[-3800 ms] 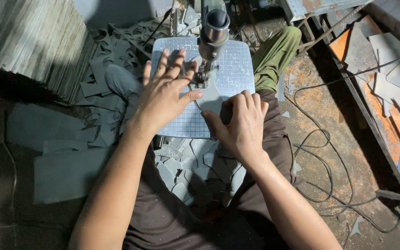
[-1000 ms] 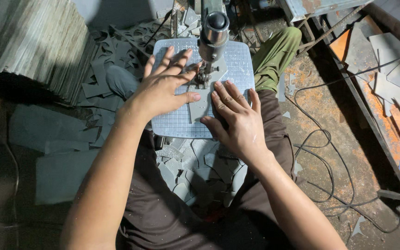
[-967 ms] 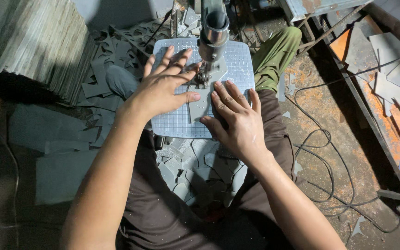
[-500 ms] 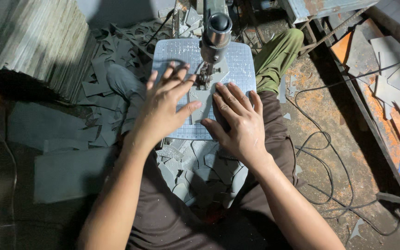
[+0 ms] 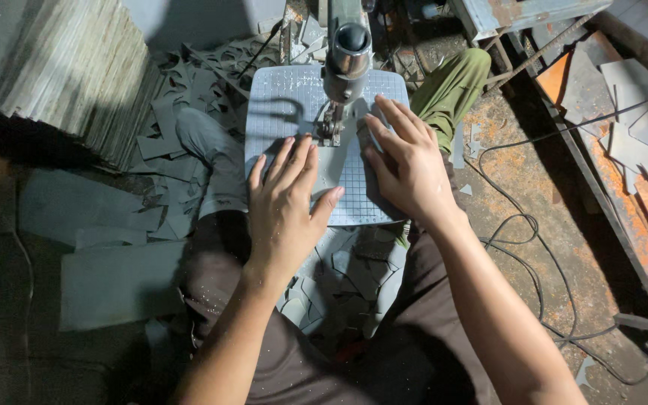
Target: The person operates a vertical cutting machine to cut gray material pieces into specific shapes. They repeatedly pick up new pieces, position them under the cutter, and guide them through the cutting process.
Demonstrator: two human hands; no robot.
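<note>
A small cutting machine stands between my knees, with a pale grid-marked work plate (image 5: 279, 97) and a metal head (image 5: 348, 46) over its blade. A grey sheet piece (image 5: 339, 161) lies flat on the plate at the blade. My left hand (image 5: 286, 206) presses flat on the near left part of the piece, fingers spread. My right hand (image 5: 406, 165) lies flat on the right part, fingertips beside the head.
Grey offcuts (image 5: 346, 277) fill my lap and the floor at the left (image 5: 181, 135). A tall stack of grey sheets (image 5: 69, 75) stands at the far left. Black cables (image 5: 534, 255) run over the rusty floor on the right, beside orange and grey pieces (image 5: 639, 127).
My left hand has slid back toward me from the far left of the plate. My right hand has moved forward, up beside the machine head, and the piece has shifted with them.
</note>
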